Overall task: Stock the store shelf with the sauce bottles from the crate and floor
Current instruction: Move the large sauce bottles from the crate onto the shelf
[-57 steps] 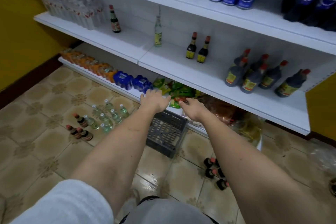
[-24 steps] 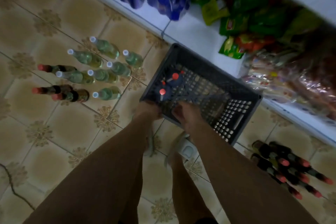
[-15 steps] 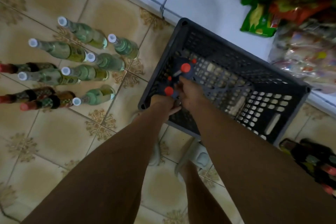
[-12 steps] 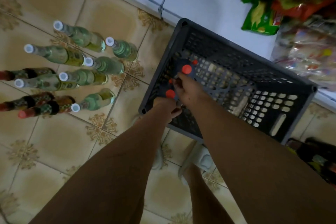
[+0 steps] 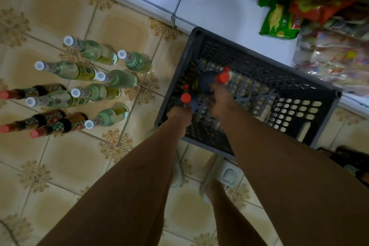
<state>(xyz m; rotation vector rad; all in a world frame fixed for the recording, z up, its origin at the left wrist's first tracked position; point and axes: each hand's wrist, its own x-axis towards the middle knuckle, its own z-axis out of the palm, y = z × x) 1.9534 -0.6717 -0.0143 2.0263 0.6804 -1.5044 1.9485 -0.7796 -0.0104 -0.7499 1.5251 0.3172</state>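
Layout relative to the crate (image 5: 311,94), which stands on the floor (image 5: 60,166) against the bottom shelf (image 5: 219,10). In the crate's left part: 2 sauce bottles (image 5: 209,83), with the left hand (image 5: 179,116) and right hand (image 5: 221,100) on them. Left of the crate: a cluster of bottles (image 5: 103,86) on the floor. Behind the crate: snack bags (image 5: 279,22) on the shelf.

Beige floor tiles (image 5: 65,166) with brown ornate corner motifs fill the left and lower frame, glossy under dim, warm light. A white bottom shelf board (image 5: 219,12) runs diagonally across the upper right, its metal edge meeting the tiles
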